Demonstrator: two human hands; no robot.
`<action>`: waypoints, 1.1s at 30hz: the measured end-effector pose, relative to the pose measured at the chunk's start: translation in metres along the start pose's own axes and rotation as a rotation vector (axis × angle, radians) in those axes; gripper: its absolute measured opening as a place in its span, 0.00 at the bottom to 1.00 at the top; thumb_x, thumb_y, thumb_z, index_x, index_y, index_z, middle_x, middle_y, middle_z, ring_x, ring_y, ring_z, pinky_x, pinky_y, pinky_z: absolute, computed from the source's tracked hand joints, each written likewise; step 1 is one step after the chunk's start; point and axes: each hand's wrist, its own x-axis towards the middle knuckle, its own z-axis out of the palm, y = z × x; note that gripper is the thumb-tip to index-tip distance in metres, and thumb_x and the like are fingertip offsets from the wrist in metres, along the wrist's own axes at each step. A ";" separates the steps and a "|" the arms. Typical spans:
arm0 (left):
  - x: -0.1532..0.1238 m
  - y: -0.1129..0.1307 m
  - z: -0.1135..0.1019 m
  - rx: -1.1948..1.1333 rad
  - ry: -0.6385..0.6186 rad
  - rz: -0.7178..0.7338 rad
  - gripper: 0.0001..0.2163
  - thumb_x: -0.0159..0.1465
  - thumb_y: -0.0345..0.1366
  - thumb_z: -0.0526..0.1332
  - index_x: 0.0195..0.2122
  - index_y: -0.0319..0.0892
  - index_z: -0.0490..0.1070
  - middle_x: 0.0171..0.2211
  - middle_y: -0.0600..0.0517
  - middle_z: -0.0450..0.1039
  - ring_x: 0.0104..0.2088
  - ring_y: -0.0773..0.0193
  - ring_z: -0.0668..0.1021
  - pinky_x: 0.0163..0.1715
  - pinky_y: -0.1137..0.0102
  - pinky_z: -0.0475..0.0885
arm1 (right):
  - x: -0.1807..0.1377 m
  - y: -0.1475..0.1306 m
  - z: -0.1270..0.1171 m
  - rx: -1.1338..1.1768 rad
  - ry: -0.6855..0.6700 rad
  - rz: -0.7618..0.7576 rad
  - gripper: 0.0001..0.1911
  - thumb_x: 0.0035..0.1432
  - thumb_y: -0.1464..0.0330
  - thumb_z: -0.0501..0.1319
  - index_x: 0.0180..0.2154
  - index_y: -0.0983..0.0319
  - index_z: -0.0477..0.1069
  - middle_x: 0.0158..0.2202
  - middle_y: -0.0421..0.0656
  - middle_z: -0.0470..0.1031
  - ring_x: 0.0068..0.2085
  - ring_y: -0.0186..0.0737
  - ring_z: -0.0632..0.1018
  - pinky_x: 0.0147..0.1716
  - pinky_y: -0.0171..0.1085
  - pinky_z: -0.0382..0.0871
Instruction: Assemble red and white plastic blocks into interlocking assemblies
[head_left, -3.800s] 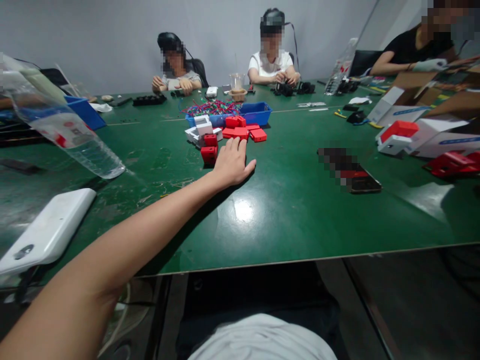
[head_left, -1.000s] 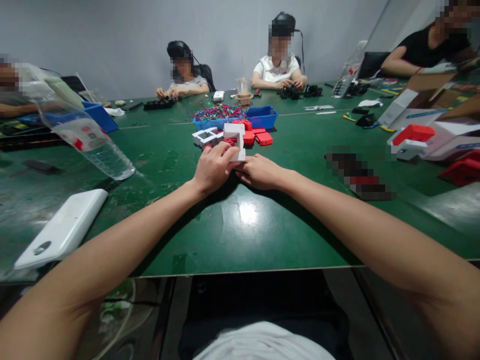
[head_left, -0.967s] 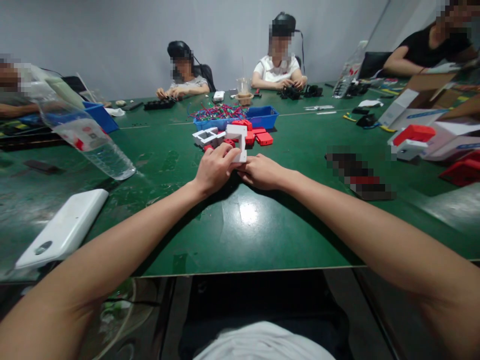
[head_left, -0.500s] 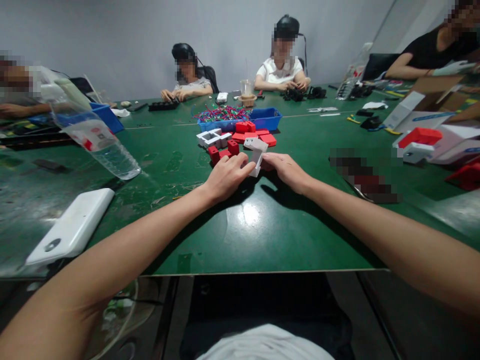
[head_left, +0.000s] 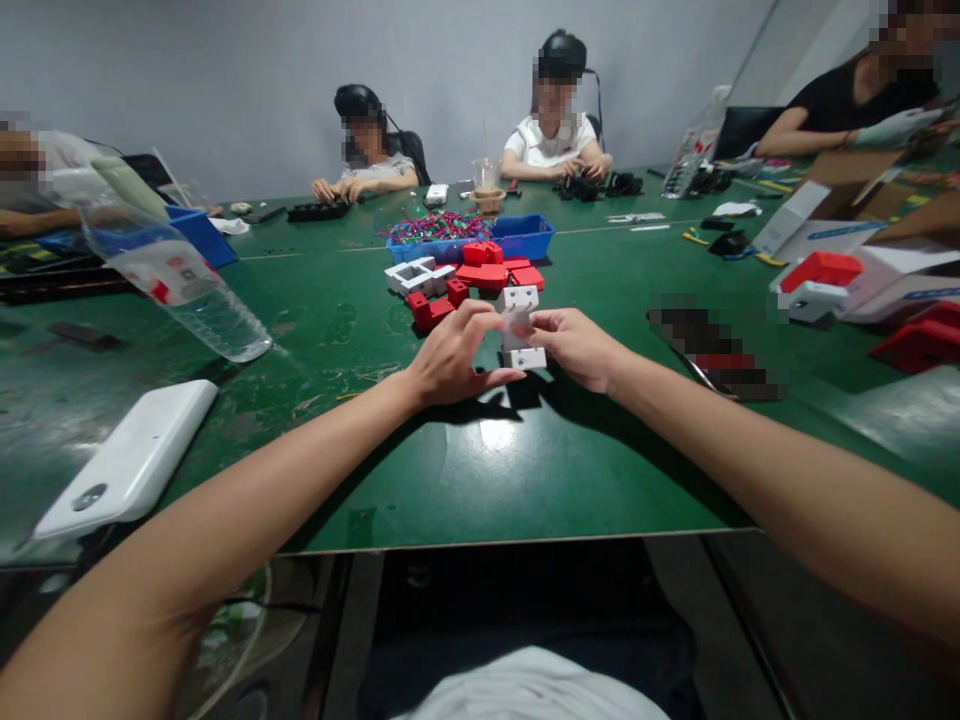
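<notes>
Both my hands meet over the green table [head_left: 525, 450] around a white L-shaped plastic part [head_left: 519, 325]. My right hand [head_left: 577, 345] grips the part from the right, fingers closed on it, holding it upright just above the table. My left hand [head_left: 454, 355] is at its left side, thumb and forefinger pinching near its upper end. Just beyond lie a heap of red blocks [head_left: 480, 277] and a few white parts [head_left: 416, 274].
A blue bin [head_left: 525, 236] with coloured wires stands behind the blocks. A water bottle [head_left: 169, 275] and a white flat device [head_left: 124, 460] are at my left. Red-and-white boxes [head_left: 825, 275] sit at right. Other people work at the far and right sides.
My hands have drawn the white part back from the pile toward me and turned it upright. Earlier, only my left hand reached for the blocks.
</notes>
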 end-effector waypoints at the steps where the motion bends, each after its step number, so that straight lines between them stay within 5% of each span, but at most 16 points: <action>1: 0.000 -0.003 -0.002 -0.020 0.034 -0.019 0.25 0.64 0.56 0.59 0.53 0.43 0.60 0.49 0.40 0.68 0.51 0.52 0.74 0.47 0.56 0.75 | -0.003 0.000 -0.001 0.006 -0.026 0.028 0.16 0.39 0.64 0.76 0.27 0.64 0.74 0.23 0.38 0.73 0.23 0.30 0.70 0.25 0.32 0.62; 4: 0.000 -0.007 -0.003 -0.074 0.099 -0.027 0.36 0.60 0.60 0.62 0.60 0.41 0.56 0.56 0.36 0.65 0.56 0.48 0.71 0.51 0.54 0.73 | -0.011 0.000 -0.003 0.007 -0.077 0.068 0.20 0.37 0.60 0.77 0.25 0.65 0.73 0.21 0.37 0.72 0.21 0.29 0.69 0.23 0.31 0.60; 11: -0.001 -0.008 0.005 -0.140 -0.113 -0.009 0.57 0.48 0.58 0.72 0.70 0.42 0.40 0.66 0.30 0.56 0.61 0.39 0.70 0.58 0.51 0.69 | -0.013 0.006 0.005 0.068 -0.054 0.070 0.21 0.37 0.59 0.78 0.26 0.64 0.72 0.23 0.39 0.75 0.25 0.33 0.75 0.26 0.32 0.67; 20: 0.002 0.000 0.014 -0.289 -0.047 -0.239 0.42 0.50 0.44 0.72 0.61 0.40 0.52 0.56 0.37 0.66 0.54 0.46 0.75 0.53 0.55 0.73 | -0.010 0.005 0.003 0.134 -0.161 0.038 0.23 0.49 0.52 0.72 0.34 0.64 0.75 0.29 0.42 0.77 0.31 0.34 0.78 0.34 0.34 0.74; 26: 0.003 -0.003 0.013 -0.481 -0.072 -0.346 0.38 0.49 0.41 0.72 0.57 0.41 0.54 0.53 0.41 0.67 0.45 0.55 0.78 0.46 0.60 0.76 | -0.015 0.001 -0.002 -0.043 -0.343 -0.079 0.17 0.50 0.61 0.73 0.38 0.64 0.75 0.37 0.43 0.79 0.37 0.36 0.79 0.43 0.36 0.73; 33: 0.003 -0.001 0.011 -0.437 -0.078 -0.339 0.40 0.48 0.37 0.72 0.59 0.40 0.53 0.55 0.39 0.66 0.52 0.50 0.76 0.50 0.57 0.75 | -0.013 -0.001 -0.007 -0.101 -0.399 -0.097 0.17 0.48 0.67 0.73 0.40 0.64 0.75 0.38 0.42 0.80 0.38 0.36 0.79 0.42 0.35 0.73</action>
